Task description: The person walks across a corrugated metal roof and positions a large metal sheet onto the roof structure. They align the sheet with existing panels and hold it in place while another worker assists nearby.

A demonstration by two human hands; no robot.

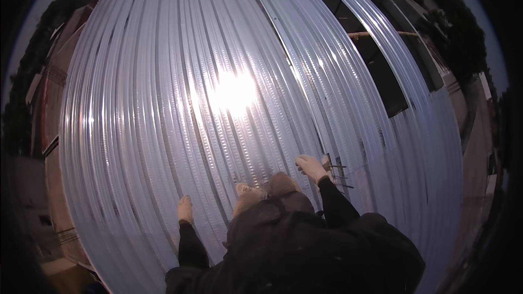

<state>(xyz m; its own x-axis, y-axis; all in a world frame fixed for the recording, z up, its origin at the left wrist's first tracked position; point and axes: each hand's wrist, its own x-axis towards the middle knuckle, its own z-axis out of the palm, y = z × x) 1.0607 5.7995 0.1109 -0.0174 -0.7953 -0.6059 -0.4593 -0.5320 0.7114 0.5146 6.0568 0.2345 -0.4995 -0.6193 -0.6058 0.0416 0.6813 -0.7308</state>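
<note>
1. Across the whole middle of my view lie the ribbed sheets (pixel 136 103), spread beneath and in front of me, with a long seam (pixel 297 79) running away from near my right hand (pixel 311 167).
2. To handle these well, I judge, I should spread my weight, lean gently on the ribs so they don't dent, and avoid looking into the glare (pixel 234 92).
3. The dark opening (pixel 381 71) ahead on the right calls for care; I'd lean no weight toward it.
4. My right arm angles forward and leftward, its hand beside some thin dark rods (pixel 339 176); I cannot tell whether the fingers are clamped on anything.
5. My left hand (pixel 185 209) is lower and well apart from the right, forearm pointing nearly straight ahead, fingers forward over the sheets; its grip, too, I cannot tell.
</note>
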